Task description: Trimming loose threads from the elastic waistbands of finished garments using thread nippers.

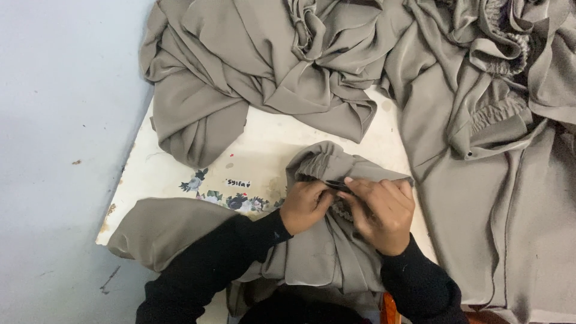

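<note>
Head view, looking straight down on a small white table (180, 171) w/ a worn floral print along its near edge; both hands work at centre-bottom on a taupe garment (327, 252) w/ a gathered elastic cuff (318, 161). Left hand (305, 207) is clenched on the fabric just below the cuff, fingers curled under, thumb pressing toward the right hand; right hand (381, 213) touches it, fingertips pinching a small dark slim tool (337, 185) against the cloth; can't tell what kind of tool, it's mostly hidden by the fingers. Both arms in black sleeves (210, 270). The garment lies over the table's near edge, between the forearms, trailing down toward the person's lap; a flap of it hangs off the near-left corner.

Around: a big pile of the same taupe fabric (264, 72) heaped across the far side of the table, close behind the cuff but not touching it; more taupe pieces w/ ruffled elastic bands (498, 114) cover the right side entirely, hiding the tabletop there. Grey-blue floor (60, 150) at left, scuffed. A bit of orange (389, 311) shows by the right sleeve; unclear what.
</note>
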